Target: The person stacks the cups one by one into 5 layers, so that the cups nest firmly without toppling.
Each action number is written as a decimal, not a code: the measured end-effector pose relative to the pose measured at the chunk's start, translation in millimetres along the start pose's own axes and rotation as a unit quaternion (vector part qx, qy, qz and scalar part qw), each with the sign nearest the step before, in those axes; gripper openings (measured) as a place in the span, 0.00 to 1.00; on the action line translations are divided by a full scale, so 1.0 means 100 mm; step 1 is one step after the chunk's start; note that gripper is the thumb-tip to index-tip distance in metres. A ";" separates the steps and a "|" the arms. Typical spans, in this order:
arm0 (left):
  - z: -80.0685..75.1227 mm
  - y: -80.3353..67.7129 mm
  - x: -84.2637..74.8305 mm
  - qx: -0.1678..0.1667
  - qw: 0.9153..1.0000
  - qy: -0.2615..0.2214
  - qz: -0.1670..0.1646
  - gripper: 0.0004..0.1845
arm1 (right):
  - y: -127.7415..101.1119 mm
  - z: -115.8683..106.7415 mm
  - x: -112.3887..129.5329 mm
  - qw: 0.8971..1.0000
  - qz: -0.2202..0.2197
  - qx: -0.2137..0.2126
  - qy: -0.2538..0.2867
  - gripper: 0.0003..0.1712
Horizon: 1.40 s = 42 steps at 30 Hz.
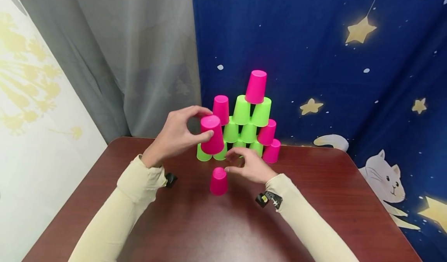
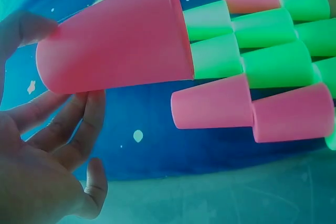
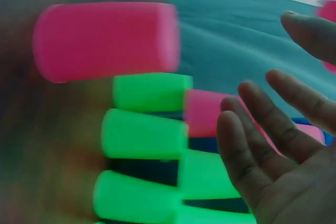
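My left hand (image 1: 195,132) grips an upside-down pink cup (image 1: 211,134) by its sides and holds it in the air at the left flank of a pyramid of green and pink cups (image 1: 248,132). In the left wrist view the thumb and fingers (image 2: 86,114) lie around this pink cup (image 2: 115,43). A smaller-looking pink cup (image 1: 219,181) stands upside down on the table in front. My right hand (image 1: 241,162) hovers just right of it with relaxed fingers (image 3: 262,124) that hold nothing; the thumb is very near the cup's top.
The brown table (image 1: 314,200) ends close behind the pyramid at a blue star-patterned cloth (image 1: 314,40) and a grey curtain (image 1: 132,60). A single pink cup (image 1: 256,86) tops the pyramid. Bare tabletop lies to the left, right and front.
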State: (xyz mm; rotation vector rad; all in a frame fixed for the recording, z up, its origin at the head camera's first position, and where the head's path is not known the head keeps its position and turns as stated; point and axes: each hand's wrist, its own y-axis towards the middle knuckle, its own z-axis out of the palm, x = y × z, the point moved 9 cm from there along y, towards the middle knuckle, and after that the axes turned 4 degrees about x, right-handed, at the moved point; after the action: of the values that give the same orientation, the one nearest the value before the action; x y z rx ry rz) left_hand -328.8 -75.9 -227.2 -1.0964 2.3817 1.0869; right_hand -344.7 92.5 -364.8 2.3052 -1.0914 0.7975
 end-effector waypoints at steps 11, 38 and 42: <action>-0.06 0.58 -0.01 -0.010 0.999 -0.022 -0.025 0.20 | -0.01 0.41 -0.25 0.997 0.033 0.010 -0.073 0.37; 0.16 1.39 0.32 -0.027 0.994 0.026 -0.100 0.29 | 0.01 0.52 -0.16 0.999 -0.007 -0.030 -0.035 0.23; 0.18 1.43 0.34 -0.026 0.994 0.014 -0.108 0.30 | 0.00 0.50 -0.15 0.999 -0.009 -0.035 -0.027 0.23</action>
State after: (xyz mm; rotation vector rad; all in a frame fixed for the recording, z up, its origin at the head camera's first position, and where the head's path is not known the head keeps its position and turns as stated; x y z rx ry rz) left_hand -459.1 -19.6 -184.2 -1.3601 2.2037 1.0699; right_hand -337.6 68.9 -411.3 2.2874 -1.1017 0.6823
